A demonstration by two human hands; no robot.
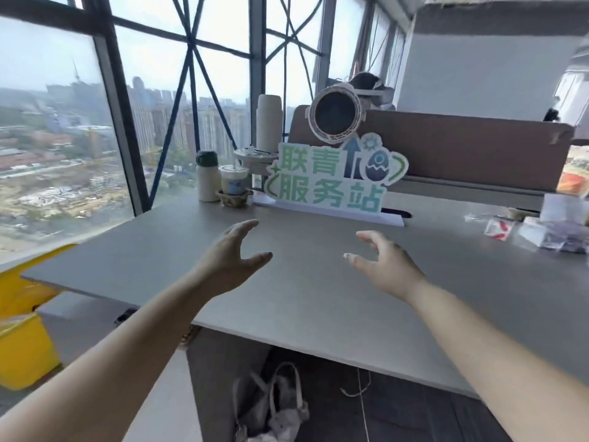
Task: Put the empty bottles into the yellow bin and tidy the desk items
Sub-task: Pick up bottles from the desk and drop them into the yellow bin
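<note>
My left hand (234, 255) and my right hand (382, 261) hover over the grey desk (153, 260), fingers spread and holding nothing. They face each other about a hand's width apart. At the desk's far left corner stand a cream bottle with a dark green cap (208, 177) and a plastic drink cup (233, 183) set in a small brown bowl (234, 199). A tall cream flask (269, 124) stands behind them on a round stand. The yellow bin (24, 349) sits on the floor to the left, below the desk edge.
A green and white cut-out sign (331, 180) stands at the desk's back, with a round fan (334, 113) above it and a brown partition (462, 138) behind. Packets and wrappers (541, 228) lie at the far right. A bag (274, 406) sits under the desk.
</note>
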